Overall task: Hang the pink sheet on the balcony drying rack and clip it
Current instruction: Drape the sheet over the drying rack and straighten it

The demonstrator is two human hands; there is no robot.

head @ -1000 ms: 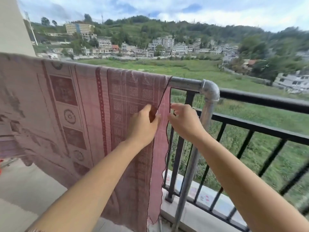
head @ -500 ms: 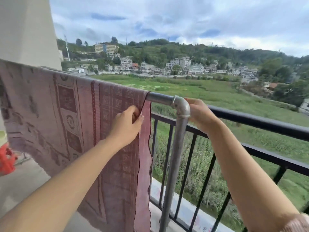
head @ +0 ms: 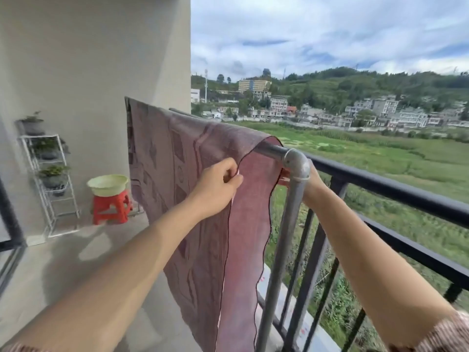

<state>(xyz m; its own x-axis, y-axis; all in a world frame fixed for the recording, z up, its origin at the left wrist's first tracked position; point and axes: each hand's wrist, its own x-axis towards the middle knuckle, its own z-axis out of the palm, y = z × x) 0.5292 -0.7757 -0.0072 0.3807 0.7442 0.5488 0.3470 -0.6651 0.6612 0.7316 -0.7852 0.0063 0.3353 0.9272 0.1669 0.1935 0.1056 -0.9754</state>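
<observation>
Pink sheet (head: pixel 177 158) — left hand (head: pixel 215 184) pinches edge, seemingly.

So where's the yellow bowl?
The yellow bowl sits on the red stool at the left, between the plant shelf and the hanging pink sheet.

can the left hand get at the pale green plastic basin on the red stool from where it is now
Probably not. The left hand is pinching the pink patterned sheet's edge, and the pale green plastic basin sits far back by the wall, well beyond arm's reach.

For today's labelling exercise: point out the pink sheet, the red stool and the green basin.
pink sheet (head: pixel 177 158): head view, patterned near face.
red stool (head: pixel 110 208): head view, front legs.
green basin (head: pixel 107 185): head view, outer wall.
</observation>
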